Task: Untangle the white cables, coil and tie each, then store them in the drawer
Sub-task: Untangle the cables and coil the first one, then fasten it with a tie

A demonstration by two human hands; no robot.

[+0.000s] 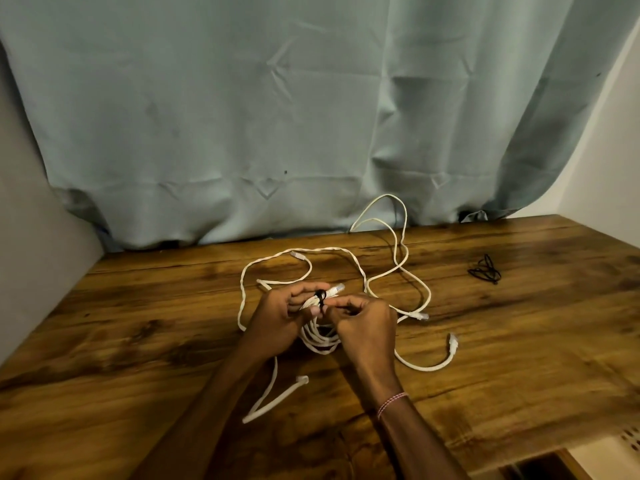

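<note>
A coiled white cable [320, 341] hangs between my hands above the wooden table [156, 306]. My left hand [277, 320] grips the top of the coil. A black tie [321, 298] is wrapped round the coil near its plug end [336, 290], and my right hand [367, 327] pinches that tie. Loose white cable [398, 268] loops over the table behind and beside my hands, with plug ends at the right [453, 341] and near the front [302, 380].
A small pile of black ties [485, 270] lies on the table at the right. A grey-green curtain [277, 116] hangs behind the table. Walls close in on the left and right. Part of a drawer opening [540, 469] shows below the table's front right edge.
</note>
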